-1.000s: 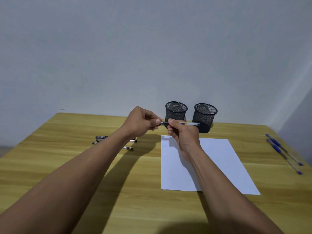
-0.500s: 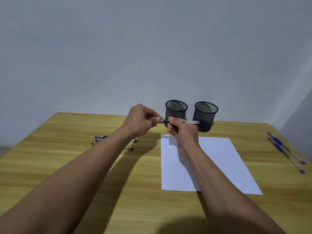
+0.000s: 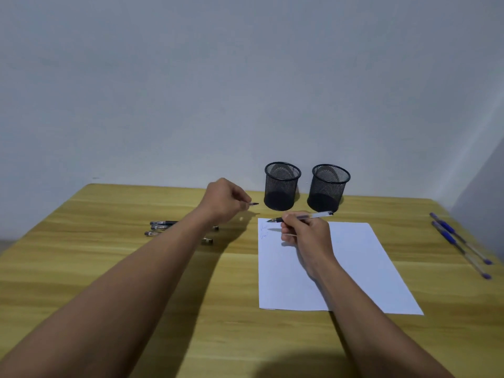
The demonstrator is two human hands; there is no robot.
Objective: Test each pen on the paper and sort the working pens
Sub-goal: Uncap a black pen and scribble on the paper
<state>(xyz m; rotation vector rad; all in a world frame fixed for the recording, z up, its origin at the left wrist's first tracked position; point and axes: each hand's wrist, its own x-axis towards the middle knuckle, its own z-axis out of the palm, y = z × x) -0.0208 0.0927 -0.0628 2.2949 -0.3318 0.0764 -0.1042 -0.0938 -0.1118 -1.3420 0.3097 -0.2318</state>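
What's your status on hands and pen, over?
Left hand pinches cap. Right hand grips uncapped pen, tip at paper far-left corner, by faint scribbles. Left cup and right cup look empty. Nothing blocks the paper.

Soft, rather dim indoor light lies flat and bluish on the wall (image 3: pixel 245 77) and the paper (image 3: pixel 354 268). The left forearm (image 3: pixel 136 282) throws a broad, soft-edged shadow to its right across the table (image 3: pixel 81 268), and a dark patch sits at the near edge (the source seems above and behind). The pen cap (image 3: pixel 253 204) in the left hand (image 3: pixel 226 200) is blurred. The blue pens (image 3: pixel 461 244) look soft, and the table's edges splay with wide-angle distortion.
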